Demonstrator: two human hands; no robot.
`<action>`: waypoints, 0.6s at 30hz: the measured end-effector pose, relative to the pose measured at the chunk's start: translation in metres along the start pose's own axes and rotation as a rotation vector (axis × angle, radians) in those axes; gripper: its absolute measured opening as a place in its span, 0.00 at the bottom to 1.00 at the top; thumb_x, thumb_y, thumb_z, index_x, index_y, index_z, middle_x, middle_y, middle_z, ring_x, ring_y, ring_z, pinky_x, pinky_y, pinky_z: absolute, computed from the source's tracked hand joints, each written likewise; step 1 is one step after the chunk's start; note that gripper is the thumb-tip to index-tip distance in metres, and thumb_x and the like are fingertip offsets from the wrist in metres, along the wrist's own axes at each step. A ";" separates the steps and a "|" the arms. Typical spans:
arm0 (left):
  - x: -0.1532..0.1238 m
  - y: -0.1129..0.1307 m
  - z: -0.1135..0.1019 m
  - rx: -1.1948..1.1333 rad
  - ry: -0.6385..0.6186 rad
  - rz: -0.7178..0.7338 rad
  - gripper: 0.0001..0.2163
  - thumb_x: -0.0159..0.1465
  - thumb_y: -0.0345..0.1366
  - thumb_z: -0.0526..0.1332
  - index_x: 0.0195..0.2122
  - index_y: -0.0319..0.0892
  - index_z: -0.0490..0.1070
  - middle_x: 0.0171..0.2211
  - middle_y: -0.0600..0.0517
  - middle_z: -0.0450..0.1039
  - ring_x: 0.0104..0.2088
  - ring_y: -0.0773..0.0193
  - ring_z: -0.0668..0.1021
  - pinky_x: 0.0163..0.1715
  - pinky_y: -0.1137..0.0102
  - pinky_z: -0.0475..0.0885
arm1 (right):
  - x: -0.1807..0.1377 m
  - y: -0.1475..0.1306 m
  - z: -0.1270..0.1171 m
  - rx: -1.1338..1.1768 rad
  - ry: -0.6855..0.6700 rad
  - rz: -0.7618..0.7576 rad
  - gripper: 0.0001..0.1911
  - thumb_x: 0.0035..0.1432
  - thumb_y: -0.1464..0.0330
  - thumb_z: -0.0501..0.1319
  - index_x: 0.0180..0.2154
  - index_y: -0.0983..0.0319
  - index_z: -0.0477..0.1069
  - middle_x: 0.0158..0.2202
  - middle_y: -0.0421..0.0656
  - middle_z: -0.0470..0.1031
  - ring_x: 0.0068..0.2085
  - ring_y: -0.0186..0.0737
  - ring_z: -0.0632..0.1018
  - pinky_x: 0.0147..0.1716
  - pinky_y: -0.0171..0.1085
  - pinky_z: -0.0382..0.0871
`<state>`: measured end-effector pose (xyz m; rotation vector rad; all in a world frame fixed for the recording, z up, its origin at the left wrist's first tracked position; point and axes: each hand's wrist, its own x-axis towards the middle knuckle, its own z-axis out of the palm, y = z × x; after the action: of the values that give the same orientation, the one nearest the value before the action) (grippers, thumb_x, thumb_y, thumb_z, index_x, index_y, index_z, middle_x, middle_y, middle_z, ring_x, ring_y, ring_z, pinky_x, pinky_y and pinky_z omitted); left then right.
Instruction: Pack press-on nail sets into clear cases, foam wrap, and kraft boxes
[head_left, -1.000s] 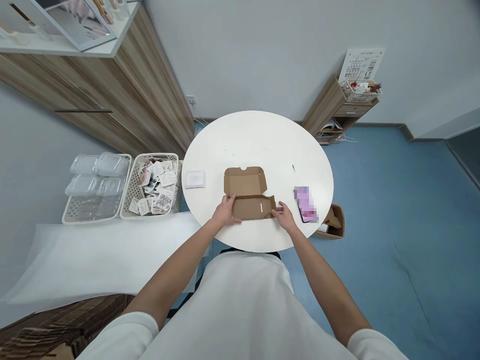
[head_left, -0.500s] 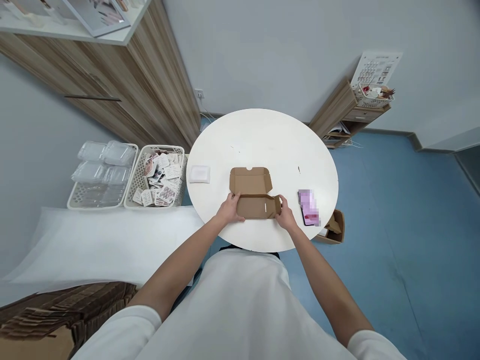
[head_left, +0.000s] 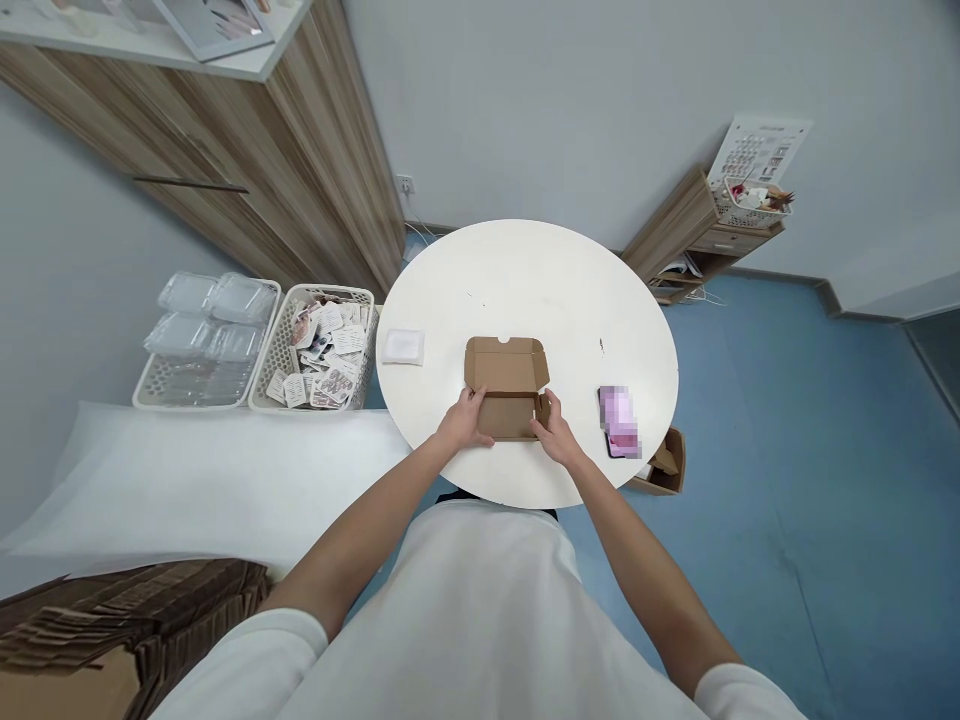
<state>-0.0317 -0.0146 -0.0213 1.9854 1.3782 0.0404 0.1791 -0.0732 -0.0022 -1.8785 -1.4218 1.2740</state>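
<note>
A brown cardboard box (head_left: 507,417) lies on the white round table (head_left: 555,280) in front of me. Its lid stands folded back on the far side, with a notch in the far edge. My left hand (head_left: 463,420) grips the box's left end, thumb and fingers on either side of the corner. At the right end, my right hand (head_left: 553,428) has its fingers around the end wall, which is folded up. Parts of both end walls are hidden behind my fingers.
A phone (head_left: 619,421) lies on the table to the right, a flat white packet (head_left: 403,347) to the left. Farther left stand a basket of printed cards (head_left: 322,350) and a basket of clear plastic cases (head_left: 210,330). An open carton (head_left: 667,465) sits below the table's right edge.
The right end flap, which stuck outward before, is now folded up and inward. My right hand has moved left with it. My left hand keeps its hold on the left end.
</note>
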 end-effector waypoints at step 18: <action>-0.004 0.011 0.013 -0.008 -0.032 0.046 0.54 0.35 0.47 0.70 0.60 0.44 0.41 0.54 0.40 0.50 0.45 0.48 0.70 0.40 0.63 0.67 | 0.016 0.020 0.004 -0.543 0.151 0.309 0.05 0.49 0.68 0.54 0.32 0.60 0.62 0.28 0.42 0.71 0.30 0.39 0.72 0.25 0.33 0.58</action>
<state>-0.0194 -0.0271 -0.0233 2.0022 1.3107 0.0350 0.1857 -0.0670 -0.0262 -2.5756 -1.5450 0.8957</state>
